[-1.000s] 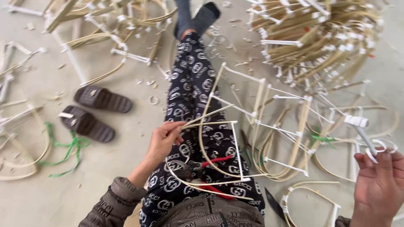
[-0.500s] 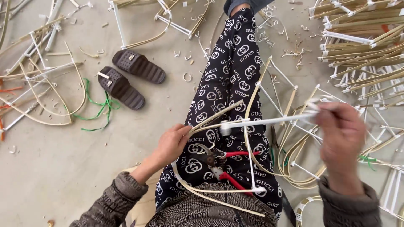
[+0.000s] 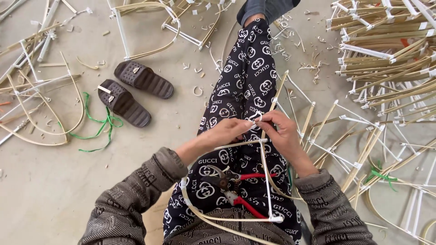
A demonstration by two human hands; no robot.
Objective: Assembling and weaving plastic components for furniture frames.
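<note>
Both our left hand (image 3: 227, 134) and right hand (image 3: 281, 131) pinch closed on the white-taped joint (image 3: 256, 117), the bamboo frame (image 3: 265, 181) running toward six o'clock.

Black-white patterned trousers (image 3: 247, 86), red-handled pliers (image 3: 236, 188), dk brown sandals (image 3: 134, 90), green string (image 3: 97, 127).

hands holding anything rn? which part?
Both hands pinch a bamboo-strip frame at a white-taped joint near its top: left hand from the left, right hand from the right. Pliers lie unheld on the lap.
</note>
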